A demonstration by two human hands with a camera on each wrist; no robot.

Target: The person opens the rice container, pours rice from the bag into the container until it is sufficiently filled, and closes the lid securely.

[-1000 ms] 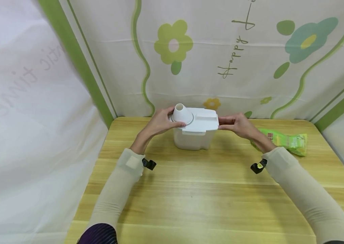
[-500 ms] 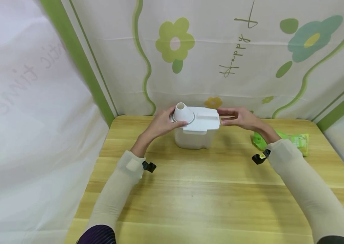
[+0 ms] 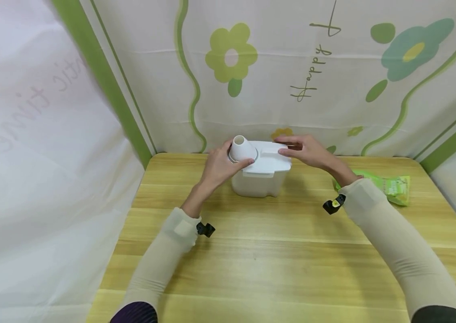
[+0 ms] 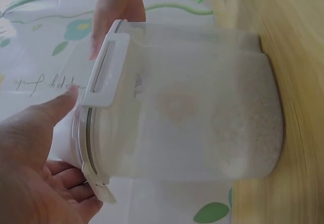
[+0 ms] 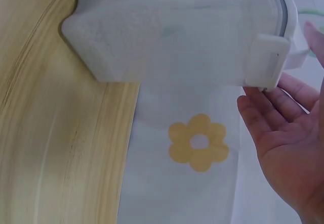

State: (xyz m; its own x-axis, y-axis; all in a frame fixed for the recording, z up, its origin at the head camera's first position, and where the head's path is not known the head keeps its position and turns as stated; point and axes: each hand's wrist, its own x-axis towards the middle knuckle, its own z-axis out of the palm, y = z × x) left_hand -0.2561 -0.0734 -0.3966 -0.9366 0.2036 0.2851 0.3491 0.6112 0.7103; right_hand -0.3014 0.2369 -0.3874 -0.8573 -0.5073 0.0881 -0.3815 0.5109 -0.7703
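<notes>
A translucent storage container (image 3: pixel 252 184) stands upright on the table, with pale grains low inside it in the left wrist view. On top are a white lid (image 3: pixel 270 159) and a white cone-shaped spout (image 3: pixel 241 150) with an open tip. My left hand (image 3: pixel 221 167) curls round the base of the spout, thumb at the front and fingers partly hidden behind. Over the lid's right end, my right hand (image 3: pixel 309 150) reaches with its thumb by the raised ridge and its fingers at the back edge. A side latch (image 5: pixel 267 61) shows next to those fingers.
A bright green bag (image 3: pixel 397 188) lies at the right of the wooden table (image 3: pixel 252 260), partly behind my right forearm. A white curtain (image 3: pixel 276 89) with printed flowers hangs just behind the container, and another stands on the left.
My right hand has moved from the container's right side up and left over the lid. My left hand has shifted slightly right, its thumb further across the lid. The container stays in place.
</notes>
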